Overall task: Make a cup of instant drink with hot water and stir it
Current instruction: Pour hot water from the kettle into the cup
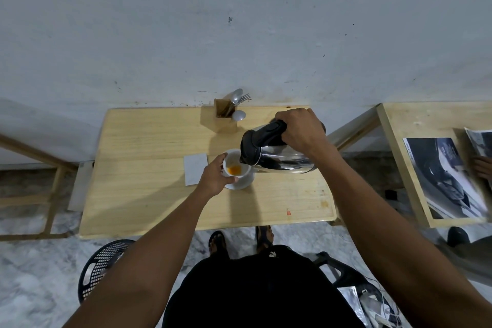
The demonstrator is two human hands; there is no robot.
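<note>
A white cup [231, 160] with orange powder [234, 169] in its bottom stands on a white saucer [243, 182] near the middle of the wooden table [149, 194]. My left hand [215, 177] grips the cup's left side. My right hand [300, 132] grips the black handle of a steel kettle [282, 160], which is tilted to the left with its black lid and spout right over the cup's rim. No stream of water is visible.
A wooden holder [225, 116] with a spoon and fork stands at the table's back edge, a small white round object [238, 115] beside it. A white square sheet [195, 169] lies left of the cup. A second table with magazines [447, 178] stands right; a black basket [102, 266] sits on the floor.
</note>
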